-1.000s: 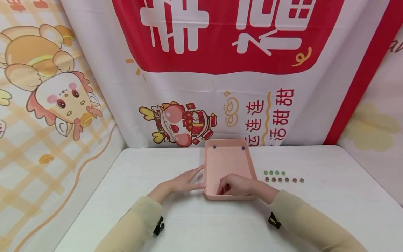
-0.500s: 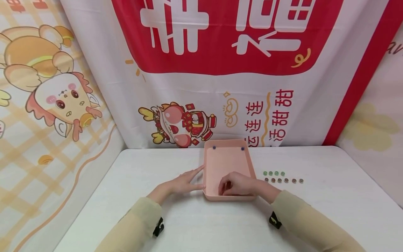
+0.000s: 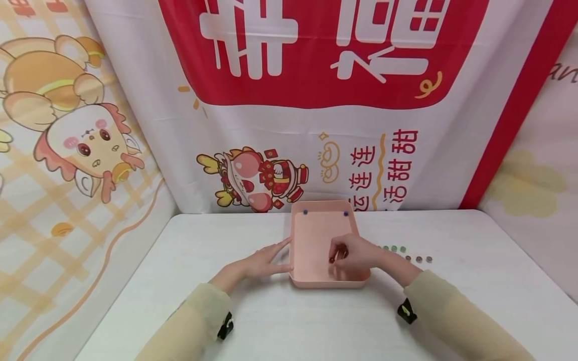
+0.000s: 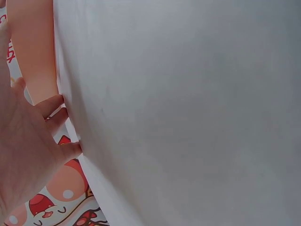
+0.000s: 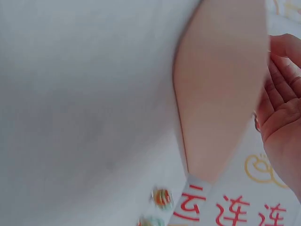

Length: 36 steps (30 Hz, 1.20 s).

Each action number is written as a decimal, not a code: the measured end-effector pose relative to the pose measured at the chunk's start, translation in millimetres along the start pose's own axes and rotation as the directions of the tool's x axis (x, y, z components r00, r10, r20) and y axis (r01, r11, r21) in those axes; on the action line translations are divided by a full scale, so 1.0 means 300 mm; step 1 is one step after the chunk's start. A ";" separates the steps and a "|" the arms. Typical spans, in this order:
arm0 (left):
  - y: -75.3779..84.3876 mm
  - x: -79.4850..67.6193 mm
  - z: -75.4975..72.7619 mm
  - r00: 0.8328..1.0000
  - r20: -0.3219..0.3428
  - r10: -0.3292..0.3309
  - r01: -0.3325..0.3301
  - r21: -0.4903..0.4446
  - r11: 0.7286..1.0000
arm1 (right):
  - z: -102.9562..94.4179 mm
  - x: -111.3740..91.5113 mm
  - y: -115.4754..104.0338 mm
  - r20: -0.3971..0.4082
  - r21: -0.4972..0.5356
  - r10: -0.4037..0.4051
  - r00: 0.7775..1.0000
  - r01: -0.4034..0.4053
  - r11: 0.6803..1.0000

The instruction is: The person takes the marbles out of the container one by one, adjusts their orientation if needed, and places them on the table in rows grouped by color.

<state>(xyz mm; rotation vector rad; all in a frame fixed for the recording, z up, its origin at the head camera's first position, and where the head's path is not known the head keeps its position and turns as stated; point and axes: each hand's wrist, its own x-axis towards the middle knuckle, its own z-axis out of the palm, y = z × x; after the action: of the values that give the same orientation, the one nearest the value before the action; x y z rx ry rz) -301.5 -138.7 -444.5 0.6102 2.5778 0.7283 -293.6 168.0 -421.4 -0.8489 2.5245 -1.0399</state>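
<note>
My left hand has its fingers spread and straight against the left wall of a shallow pink tray; its fingertips show at the rim in the left wrist view. Over the tray's near right part is my right hand, fingers curled together and pointing down. A dark reddish spot shows at its fingertips, too small to tell whether anything is held there. Two small dark blue marbles sit apart in the tray's far corners. The near wall hides the floor just behind it.
Right of the tray lie a row of green marbles and a row of brownish marbles, partly hidden by my right forearm. A printed cloth hangs behind the white table.
My right hand has moved from the tray's near left part to the right and slightly away from me. The left hand stays at the tray wall.
</note>
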 end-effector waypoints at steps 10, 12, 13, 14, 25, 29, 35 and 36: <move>-0.002 -0.004 0.000 1.000 -0.003 0.000 0.000 -0.008 1.000 | -0.126 -0.127 0.017 -0.080 0.020 0.000 0.997 0.001 1.000; -0.003 -0.004 0.001 1.000 -0.002 0.002 -0.002 -0.005 1.000 | -0.150 -0.156 0.019 -0.094 0.019 0.034 0.995 -0.032 0.999; -0.004 -0.003 0.001 1.000 -0.003 0.004 -0.004 -0.004 1.000 | -0.162 -0.169 0.019 -0.101 0.021 0.048 0.994 -0.046 0.999; -0.005 -0.002 0.001 1.000 -0.002 0.005 -0.005 -0.003 1.000 | -0.174 -0.183 0.020 -0.105 0.025 0.063 0.992 -0.061 0.998; 0.001 -0.002 -0.003 1.000 0.001 -0.010 0.010 -0.001 1.000 | -0.289 -0.332 0.062 -0.210 -0.070 0.085 0.974 -0.102 0.992; -0.001 -0.001 -0.003 1.000 0.002 -0.015 0.015 -0.002 1.000 | -0.325 -0.387 0.092 -0.245 -0.112 0.083 0.966 -0.113 0.987; -0.004 0.002 0.000 1.000 0.004 -0.017 0.017 -0.001 1.000 | -0.359 -0.466 0.131 -0.294 -0.133 0.079 0.953 -0.122 0.984; -0.005 0.003 0.001 1.000 0.004 -0.017 0.017 -0.002 1.000 | -0.363 -0.478 0.139 -0.300 -0.131 0.083 0.950 -0.127 0.983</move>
<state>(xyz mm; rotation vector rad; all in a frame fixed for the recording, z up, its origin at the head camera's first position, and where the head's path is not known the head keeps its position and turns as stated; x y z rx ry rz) -302.7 -139.3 -445.7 0.5886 2.5755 0.7230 -247.7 339.4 -369.7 -0.6254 2.8916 -1.0183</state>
